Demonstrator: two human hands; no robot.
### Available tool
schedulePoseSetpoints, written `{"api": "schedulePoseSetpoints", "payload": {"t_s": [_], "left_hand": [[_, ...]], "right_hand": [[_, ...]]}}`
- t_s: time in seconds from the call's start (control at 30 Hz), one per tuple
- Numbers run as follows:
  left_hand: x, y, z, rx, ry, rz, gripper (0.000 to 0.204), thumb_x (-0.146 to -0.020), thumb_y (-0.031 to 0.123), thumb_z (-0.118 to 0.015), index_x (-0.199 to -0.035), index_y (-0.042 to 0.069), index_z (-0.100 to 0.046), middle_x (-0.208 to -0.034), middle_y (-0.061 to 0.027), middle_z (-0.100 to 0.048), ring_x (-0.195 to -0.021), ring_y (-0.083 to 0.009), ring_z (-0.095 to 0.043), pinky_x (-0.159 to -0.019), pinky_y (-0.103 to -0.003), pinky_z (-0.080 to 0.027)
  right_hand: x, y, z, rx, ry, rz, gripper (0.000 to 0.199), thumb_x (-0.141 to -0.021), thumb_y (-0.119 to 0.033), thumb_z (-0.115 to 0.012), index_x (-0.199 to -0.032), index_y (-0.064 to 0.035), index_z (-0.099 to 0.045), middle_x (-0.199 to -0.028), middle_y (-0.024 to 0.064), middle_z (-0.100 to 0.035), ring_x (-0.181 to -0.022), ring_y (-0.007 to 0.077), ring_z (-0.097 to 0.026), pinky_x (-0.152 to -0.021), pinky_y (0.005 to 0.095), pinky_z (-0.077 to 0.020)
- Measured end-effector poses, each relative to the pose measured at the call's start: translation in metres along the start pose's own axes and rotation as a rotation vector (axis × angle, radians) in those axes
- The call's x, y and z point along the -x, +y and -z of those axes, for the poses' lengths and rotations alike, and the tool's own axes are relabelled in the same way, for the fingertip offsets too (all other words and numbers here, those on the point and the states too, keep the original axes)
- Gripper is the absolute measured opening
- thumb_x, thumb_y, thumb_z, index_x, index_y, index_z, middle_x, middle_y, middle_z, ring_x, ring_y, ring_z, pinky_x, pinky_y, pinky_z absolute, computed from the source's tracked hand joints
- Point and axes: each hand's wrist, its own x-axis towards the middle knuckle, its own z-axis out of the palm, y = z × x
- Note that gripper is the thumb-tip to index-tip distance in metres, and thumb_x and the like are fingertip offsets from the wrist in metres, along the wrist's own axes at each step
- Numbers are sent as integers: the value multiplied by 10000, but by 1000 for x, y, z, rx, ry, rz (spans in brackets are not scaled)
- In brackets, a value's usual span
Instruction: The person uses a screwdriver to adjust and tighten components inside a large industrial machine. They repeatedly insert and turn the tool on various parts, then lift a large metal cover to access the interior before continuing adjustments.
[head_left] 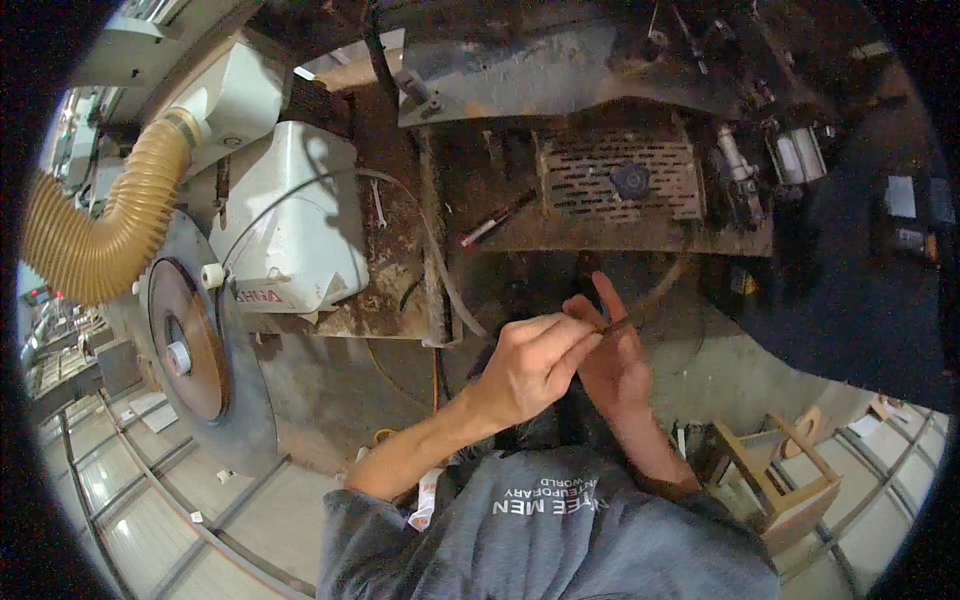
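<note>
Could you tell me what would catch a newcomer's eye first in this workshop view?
Probably the ribbed tan dust hose curving in at the upper left, joined to a white machine housing above a large round disc. At the centre, the left hand and right hand meet, pinching a small dark thin piece before the rusty, grimy machine table.

Thin dark piece [612,326] between both hands, too small to identify.

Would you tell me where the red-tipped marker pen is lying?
In the head view, the marker pen lies on the rusty machine table, just left of the slotted plate, above both hands.
</note>
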Motion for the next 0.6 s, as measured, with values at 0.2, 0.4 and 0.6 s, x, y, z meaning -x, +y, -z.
{"api": "schedulePoseSetpoints", "payload": {"t_s": [0.2, 0.4, 0.6], "left_hand": [[12, -42, -18, 8, -314, 340, 187, -903, 148, -646, -961, -24, -688, -925, -222, -695, -802, -378, -689, -675, -408, -540], [-23, -128, -8, -596, -296, 240, 279, -869, 264, -680, -942, -5, -676, -797, -224, -671, -782, -415, -660, -707, -490, -518], [-21, -341, 4, -1199, -486, 108, 444, -829, 425, -686, -926, -8, -686, -1015, -233, -665, -831, -319, -691, -669, -465, -566]], "right_hand": [[12, 33, 51, 321, 221, 158, 308, -997, -217, -572, -1211, 6, -588, -1259, 160, -606, -1159, 244, -572, -1047, 426, -426], [7, 37, 114, 25, 429, 96, 298, -1005, -265, -565, -1209, -48, -576, -945, 63, -651, -915, 222, -631, -874, 405, -515], [7, 40, 122, 63, 461, 30, 313, -1002, -285, -572, -1202, -46, -594, -848, 53, -654, -803, 192, -639, -689, 335, -536]]}}
